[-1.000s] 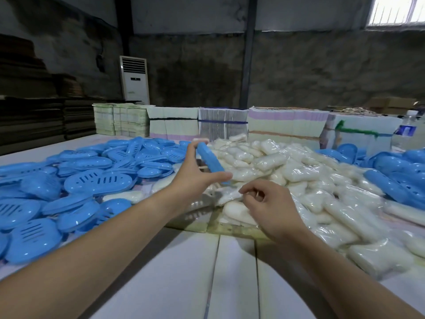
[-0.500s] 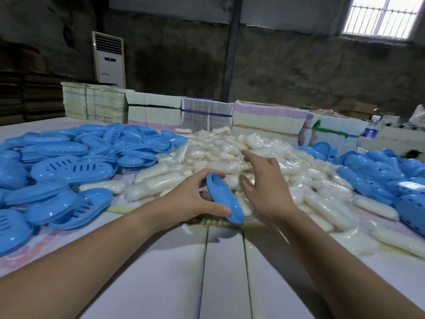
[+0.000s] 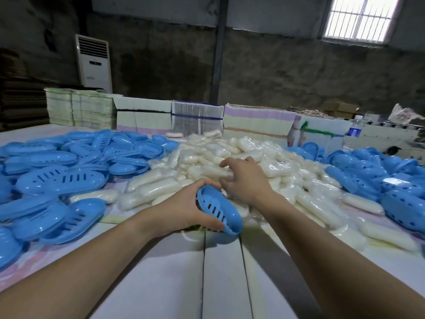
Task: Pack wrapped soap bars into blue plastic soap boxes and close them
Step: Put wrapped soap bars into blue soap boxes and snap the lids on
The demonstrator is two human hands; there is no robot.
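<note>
My left hand grips a blue slotted soap-box half, tilted on edge just above the near rim of the soap pile. A big heap of wrapped white soap bars fills the middle of the table. My right hand reaches into that heap with curled fingers closing on one wrapped soap bar. Loose blue box halves lie in a pile on the left, and another blue pile sits on the right.
Stacks of flat cartons line the far table edge. A water bottle stands at the back right. White table boards lie between my forearms. A standing air conditioner is by the back wall.
My left hand has brought the blue box half down from above the pile to the near edge. My right hand has moved forward into the heap and curled onto a bar.
</note>
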